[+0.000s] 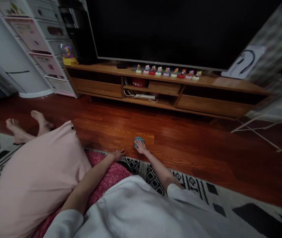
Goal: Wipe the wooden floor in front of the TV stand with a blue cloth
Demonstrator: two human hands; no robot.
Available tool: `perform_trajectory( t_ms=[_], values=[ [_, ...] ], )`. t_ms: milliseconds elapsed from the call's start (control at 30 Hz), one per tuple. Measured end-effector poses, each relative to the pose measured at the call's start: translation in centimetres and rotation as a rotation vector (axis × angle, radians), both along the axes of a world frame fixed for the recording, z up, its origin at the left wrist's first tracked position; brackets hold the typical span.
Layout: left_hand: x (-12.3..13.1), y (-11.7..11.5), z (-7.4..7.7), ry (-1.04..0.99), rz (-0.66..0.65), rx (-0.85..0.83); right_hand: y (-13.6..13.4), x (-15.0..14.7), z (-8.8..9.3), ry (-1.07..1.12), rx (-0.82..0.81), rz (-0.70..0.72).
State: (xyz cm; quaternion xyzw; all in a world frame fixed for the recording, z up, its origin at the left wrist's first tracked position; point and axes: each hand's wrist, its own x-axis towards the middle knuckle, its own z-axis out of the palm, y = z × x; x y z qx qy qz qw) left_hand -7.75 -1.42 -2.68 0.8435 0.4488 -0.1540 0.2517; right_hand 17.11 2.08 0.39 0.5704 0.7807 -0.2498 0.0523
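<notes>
On the wooden floor just past the rug's edge lies a small bunch of teal-blue cards (pixel 139 138), slightly fanned out. My right hand (pixel 140 147) is on them from above, its fingers closed over the near part of the bunch. What is printed on the cards is too small to make out. To the left, my left hand (pixel 118 154) rests low at the rug's edge beside my leg, fingers stretched out and holding nothing. A dark round-edged object (pixel 125 163), partly hidden, lies just below it.
A pink pillow (pixel 39 172) covers my lap, with bare feet (pixel 41 122) beyond it. The patterned rug (pixel 195 185) lies under me. Ahead stands a wooden TV cabinet (pixel 205 105) with several small figurines (pixel 167 72) and a large television (pixel 170 29). A white metal frame (pixel 257 132) stands right.
</notes>
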Motion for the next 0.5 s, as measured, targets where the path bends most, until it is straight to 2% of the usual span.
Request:
perform_trajectory(
  t_ms=[67, 133, 367, 433, 500],
  values=[
    [0.1, -0.1, 0.2, 0.035, 0.008, 0.001, 0.5, -0.7, 0.3, -0.009, 0.005, 0.008],
    [0.3, -0.2, 0.4, 0.063, 0.027, -0.009, -0.6, -0.7, 0.1, -0.011, 0.006, 0.041],
    [0.5, -0.4, 0.5, 0.058, 0.076, -0.052, -10.7, 2.6, -3.6, 0.095, 0.010, 0.230],
    [0.6, -0.5, 0.7, 0.067, 0.051, -0.042, -11.5, 2.9, -4.0, 0.123, 0.025, 0.222],
    [0.7, -0.6, 1.1, 0.082, 0.034, -0.040, -10.3, 2.3, -3.9, 0.115, 0.014, 0.205]
  ],
)
